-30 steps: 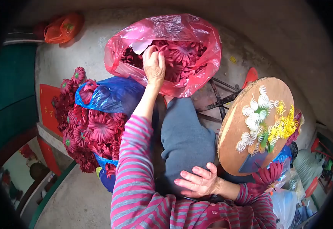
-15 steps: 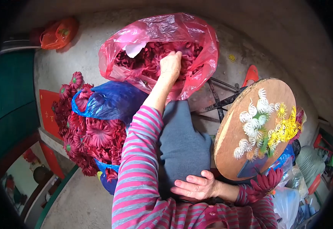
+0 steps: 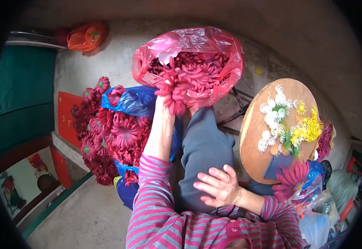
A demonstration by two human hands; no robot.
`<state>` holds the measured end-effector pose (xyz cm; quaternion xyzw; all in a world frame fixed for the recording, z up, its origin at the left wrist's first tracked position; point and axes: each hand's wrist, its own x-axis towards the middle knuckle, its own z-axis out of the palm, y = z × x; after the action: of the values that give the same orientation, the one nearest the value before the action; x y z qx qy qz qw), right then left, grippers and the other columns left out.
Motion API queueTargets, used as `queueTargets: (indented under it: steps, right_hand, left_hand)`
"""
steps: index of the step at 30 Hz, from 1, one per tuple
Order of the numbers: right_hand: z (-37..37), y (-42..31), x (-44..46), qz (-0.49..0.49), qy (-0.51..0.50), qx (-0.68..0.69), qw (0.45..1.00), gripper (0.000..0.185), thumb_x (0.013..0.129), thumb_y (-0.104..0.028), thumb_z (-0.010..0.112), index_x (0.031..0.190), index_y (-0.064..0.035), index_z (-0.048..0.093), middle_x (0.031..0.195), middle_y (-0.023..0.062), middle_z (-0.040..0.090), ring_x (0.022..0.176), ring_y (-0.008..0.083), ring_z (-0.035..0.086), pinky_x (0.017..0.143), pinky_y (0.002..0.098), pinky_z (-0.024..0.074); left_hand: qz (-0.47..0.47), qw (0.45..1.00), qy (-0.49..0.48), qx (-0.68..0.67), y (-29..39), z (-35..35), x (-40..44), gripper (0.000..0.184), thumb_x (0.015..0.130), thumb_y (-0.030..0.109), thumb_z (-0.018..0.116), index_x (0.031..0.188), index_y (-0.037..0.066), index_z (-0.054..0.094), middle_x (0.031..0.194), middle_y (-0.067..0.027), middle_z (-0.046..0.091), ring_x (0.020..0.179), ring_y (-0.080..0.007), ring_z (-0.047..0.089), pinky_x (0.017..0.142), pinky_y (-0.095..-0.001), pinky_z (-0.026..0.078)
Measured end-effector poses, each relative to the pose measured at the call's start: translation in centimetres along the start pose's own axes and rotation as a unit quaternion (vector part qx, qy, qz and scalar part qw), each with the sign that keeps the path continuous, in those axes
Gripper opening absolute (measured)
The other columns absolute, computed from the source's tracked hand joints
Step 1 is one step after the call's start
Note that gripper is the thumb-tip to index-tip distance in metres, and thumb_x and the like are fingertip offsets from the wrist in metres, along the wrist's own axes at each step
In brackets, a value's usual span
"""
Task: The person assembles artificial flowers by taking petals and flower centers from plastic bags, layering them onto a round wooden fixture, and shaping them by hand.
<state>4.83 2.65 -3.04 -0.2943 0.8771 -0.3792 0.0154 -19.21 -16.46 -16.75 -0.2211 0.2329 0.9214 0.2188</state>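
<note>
Dark pink flowers cover most of my left hand, which is closed on them at the front-left edge of a pink plastic bag. More flowers of the same colour fill the open bag. My right hand is raised a little over the grey trouser leg, fingers spread and nothing in them. Beside my right sleeve is a large pink flower. To the right, a round wooden board carries white flowers and yellow flowers.
Many red flowers stand at the left with a blue plastic bag. An orange bag lies on the floor at the far left. Dark metal legs show behind the board. Clear plastic bags sit at the lower right.
My left hand has come out of the pink bag toward me, now with flowers in it. My right hand has lifted slightly and its fingers have spread. The whole view has shifted somewhat.
</note>
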Motion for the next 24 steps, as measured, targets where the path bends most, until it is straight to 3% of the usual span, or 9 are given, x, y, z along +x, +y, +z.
queueTargets:
  steps: [4,8,11,12,16,17,19,21,24]
  right_hand:
    - [-0.7,-0.4,0.8,0.019,0.034,0.042,0.998,0.048,0.088,-0.037,0.053,0.129,-0.0125,0.054,0.134,0.0058,0.052,0.127,0.0205,0.044,0.111,0.0421,0.0212]
    - [-1.3,-2.4,1.9,0.154,0.230,0.258,0.925,0.055,0.082,-0.022,0.063,0.130,-0.0002,0.046,0.127,0.0129,0.055,0.122,0.0266,0.049,0.102,0.0416,0.0378]
    - [-2.2,-2.8,2.5,0.113,0.272,0.130,0.947,0.053,0.081,-0.019,0.065,0.127,0.0004,0.048,0.124,0.0140,0.057,0.115,0.0271,0.054,0.097,0.0376,0.0425]
    - [-2.5,-3.2,2.3,0.115,0.272,0.125,0.947,0.053,0.081,-0.019,0.065,0.127,0.0004,0.048,0.124,0.0140,0.057,0.115,0.0271,0.054,0.097,0.0376,0.0425]
    - [-4.1,-4.7,1.4,0.054,0.182,0.057,0.980,0.039,0.086,-0.021,0.062,0.118,0.0000,0.056,0.112,0.0110,0.062,0.100,0.0195,0.057,0.087,0.0311,0.0442]
    - [-4.6,-4.8,0.8,0.055,0.185,0.051,0.980,0.039,0.086,-0.021,0.062,0.118,0.0000,0.056,0.112,0.0110,0.062,0.100,0.0195,0.057,0.087,0.0311,0.0442]
    - [-6.1,-4.6,-1.1,0.240,0.104,0.192,0.946,0.032,0.089,-0.021,0.060,0.112,0.0002,0.059,0.104,0.0082,0.062,0.091,0.0162,0.056,0.081,0.0285,0.0438]
    - [-7.2,-4.7,-2.9,0.409,0.023,0.325,0.852,0.027,0.091,-0.022,0.058,0.106,0.0004,0.062,0.095,0.0054,0.063,0.082,0.0128,0.054,0.074,0.0259,0.0433]
    - [-6.5,-4.2,-5.2,0.377,0.111,0.416,0.820,0.023,0.093,-0.020,0.055,0.103,-0.0001,0.062,0.092,0.0035,0.062,0.078,0.0095,0.054,0.070,0.0216,0.0418]
  left_hand:
    - [-0.009,0.998,0.059,-0.012,-1.0,4.8,-9.7,0.028,0.090,0.022,0.059,0.114,0.009,0.053,0.077,-0.0024,0.054,0.057,-0.0103,0.047,0.053,-0.0252,0.046]
    - [-0.026,0.991,0.127,-0.029,-1.2,8.4,-18.7,0.040,0.090,0.021,0.060,0.126,0.009,0.048,0.084,-0.0034,0.057,0.060,-0.0103,0.049,0.053,-0.0280,0.047]
    - [-0.050,0.981,0.182,-0.044,-1.2,11.3,-23.2,0.049,0.090,0.021,0.060,0.134,0.008,0.044,0.089,-0.0042,0.060,0.062,-0.0103,0.050,0.053,-0.0301,0.048]
    - [-0.054,0.981,0.180,-0.046,-1.8,11.0,-24.2,0.049,0.090,0.021,0.060,0.134,0.008,0.044,0.089,-0.0042,0.060,0.062,-0.0103,0.050,0.053,-0.0301,0.048]
    - [-0.215,0.966,-0.127,-0.060,-4.9,7.8,-26.5,0.022,0.090,0.021,0.061,0.104,0.004,0.057,0.076,-0.0026,0.055,0.049,-0.0106,0.047,0.048,-0.0175,0.044]
    - [-0.219,0.965,-0.133,-0.059,-5.6,7.4,-26.8,0.022,0.090,0.021,0.061,0.104,0.004,0.057,0.076,-0.0026,0.055,0.049,-0.0106,0.047,0.048,-0.0175,0.044]
    - [-0.176,0.980,-0.074,0.052,-7.6,7.0,-27.3,0.025,0.090,0.023,0.060,0.105,0.004,0.056,0.077,-0.0035,0.056,0.050,-0.0132,0.052,0.045,-0.0185,0.043]
    - [-0.129,0.978,-0.017,0.163,-9.1,7.1,-27.7,0.027,0.091,0.026,0.058,0.107,0.003,0.056,0.077,-0.0045,0.057,0.052,-0.0157,0.057,0.042,-0.0195,0.043]
    - [-0.141,0.976,-0.022,0.167,-9.1,8.5,-28.9,0.029,0.092,0.028,0.057,0.108,0.003,0.056,0.075,-0.0046,0.058,0.052,-0.0160,0.058,0.041,-0.0203,0.043]
